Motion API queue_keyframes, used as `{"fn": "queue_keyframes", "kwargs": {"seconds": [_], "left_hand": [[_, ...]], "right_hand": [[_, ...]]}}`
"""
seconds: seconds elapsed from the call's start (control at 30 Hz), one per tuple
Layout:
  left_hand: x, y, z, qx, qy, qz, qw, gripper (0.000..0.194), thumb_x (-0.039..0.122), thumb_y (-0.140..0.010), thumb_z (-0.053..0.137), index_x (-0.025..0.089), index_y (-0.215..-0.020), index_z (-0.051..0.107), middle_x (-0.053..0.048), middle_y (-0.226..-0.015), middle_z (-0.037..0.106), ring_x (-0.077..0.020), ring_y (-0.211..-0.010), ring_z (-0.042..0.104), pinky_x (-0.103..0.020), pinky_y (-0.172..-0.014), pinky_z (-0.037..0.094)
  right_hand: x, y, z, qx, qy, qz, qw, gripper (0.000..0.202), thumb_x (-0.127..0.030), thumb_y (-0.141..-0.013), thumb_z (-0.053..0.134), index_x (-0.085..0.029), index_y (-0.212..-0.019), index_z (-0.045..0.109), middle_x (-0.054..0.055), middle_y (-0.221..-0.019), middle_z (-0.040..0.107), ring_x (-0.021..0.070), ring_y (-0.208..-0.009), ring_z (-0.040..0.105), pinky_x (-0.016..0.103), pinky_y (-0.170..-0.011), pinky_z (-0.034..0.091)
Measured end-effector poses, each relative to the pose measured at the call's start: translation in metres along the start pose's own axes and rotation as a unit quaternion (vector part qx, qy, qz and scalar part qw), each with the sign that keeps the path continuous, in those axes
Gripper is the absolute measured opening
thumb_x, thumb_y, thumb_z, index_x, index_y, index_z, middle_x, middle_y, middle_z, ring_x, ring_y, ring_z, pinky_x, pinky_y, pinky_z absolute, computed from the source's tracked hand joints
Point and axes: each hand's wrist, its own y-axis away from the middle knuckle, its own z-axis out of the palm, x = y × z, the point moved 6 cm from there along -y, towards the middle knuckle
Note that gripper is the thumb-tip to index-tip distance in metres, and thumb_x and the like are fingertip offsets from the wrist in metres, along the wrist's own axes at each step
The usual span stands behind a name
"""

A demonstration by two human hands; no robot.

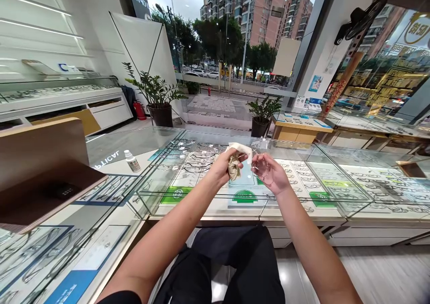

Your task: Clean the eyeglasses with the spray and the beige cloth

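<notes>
Above the glass display case my left hand (222, 166) is closed around a crumpled cream cloth (234, 170); one end of it sticks out toward the right. Just to its right, my right hand (277, 176) has its fingers curled round a pair of thin-rimmed, clear eyeglasses (260, 166). One round lens shows in front of the fingers, and the rest of the frame is hard to make out against the glass. The cloth's end hangs close to the eyeglasses; whether they touch I cannot tell.
A small white bottle (132, 161) stands on the left counter, near a brown wooden tray-like stand (43, 174). Rows of eyeglass frames (198, 162) lie inside the glass case (201, 197) below my hands. Potted plants (157, 97) stand beyond it by the window.
</notes>
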Motion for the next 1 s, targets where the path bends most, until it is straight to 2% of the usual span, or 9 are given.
{"fn": "queue_keyframes", "kwargs": {"seconds": [0.17, 0.5, 1.0], "left_hand": [[0.001, 0.001, -0.008, -0.008, -0.061, -0.010, 0.998, 0.024, 0.021, -0.075, 0.079, 0.014, -0.093, 0.065, -0.009, -0.090, 0.076, -0.0170, -0.071, 0.072, -0.023, -0.051, 0.051], [0.004, 0.004, -0.010, -0.010, -0.088, 0.000, 0.996, 0.025, 0.025, -0.071, 0.080, 0.015, -0.090, 0.067, -0.006, -0.085, 0.075, -0.0170, -0.072, 0.069, -0.029, -0.063, 0.058], [0.003, 0.001, -0.017, -0.008, -0.075, 0.009, 0.997, 0.029, 0.027, -0.070, 0.082, 0.016, -0.092, 0.066, -0.005, -0.085, 0.075, -0.0180, -0.074, 0.071, -0.031, -0.069, 0.058]], "right_hand": [[0.001, -0.002, 0.006, -0.008, 0.004, 0.005, 1.000, 0.015, -0.035, -0.091, 0.077, -0.021, -0.086, 0.073, 0.001, -0.102, 0.074, 0.0113, -0.082, 0.070, 0.024, -0.078, 0.062], [0.007, -0.006, 0.010, -0.012, 0.005, 0.011, 1.000, 0.016, -0.035, -0.089, 0.080, -0.021, -0.086, 0.073, 0.001, -0.098, 0.073, 0.0116, -0.084, 0.070, 0.023, -0.077, 0.061], [0.011, -0.008, 0.009, -0.011, 0.017, 0.018, 1.000, 0.016, -0.036, -0.088, 0.079, -0.021, -0.087, 0.073, 0.001, -0.100, 0.073, 0.0124, -0.085, 0.070, 0.023, -0.076, 0.061]]}}
